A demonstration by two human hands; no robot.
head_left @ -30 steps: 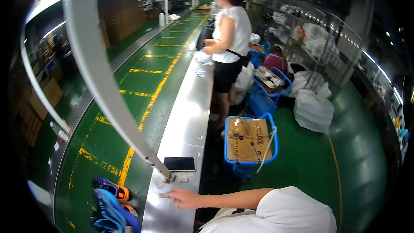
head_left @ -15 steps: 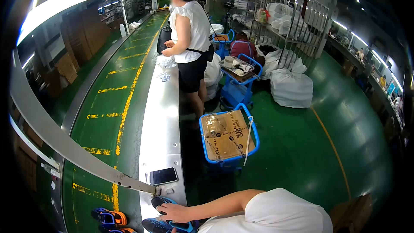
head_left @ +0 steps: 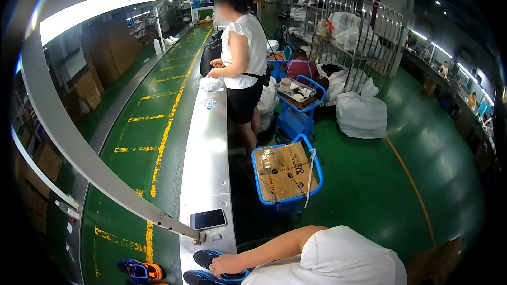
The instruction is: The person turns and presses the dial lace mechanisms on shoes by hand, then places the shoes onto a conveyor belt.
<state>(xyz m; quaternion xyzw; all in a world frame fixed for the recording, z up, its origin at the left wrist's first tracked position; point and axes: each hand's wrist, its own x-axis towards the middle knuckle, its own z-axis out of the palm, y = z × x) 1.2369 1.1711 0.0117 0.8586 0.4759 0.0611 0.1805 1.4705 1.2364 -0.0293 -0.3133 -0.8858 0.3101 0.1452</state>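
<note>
My right hand (head_left: 226,265) reaches in from the right at the bottom, with its fingers closed over the opening of a blue and black sneaker (head_left: 203,257) on the bench. A second blue sneaker (head_left: 198,277) of the same kind lies just below it, partly cut off by the frame's lower edge. What exactly my fingertips pinch is too small to make out. My left hand is out of sight. A dark-screened phone (head_left: 208,219) lies on the bench beyond the shoes.
The metal bench (head_left: 203,163) runs forward beside a green conveyor belt carrying an orange and black sneaker (head_left: 140,269). A white post (head_left: 153,212) slants down to the bench. A blue cart (head_left: 288,174) stands to the right; a co-worker (head_left: 245,47) stands farther along.
The view has shifted, so the bench and carts sit lower and farther right. My right hand has gone from lying flat across the shoes to closed fingers. My left fingertips have left view.
</note>
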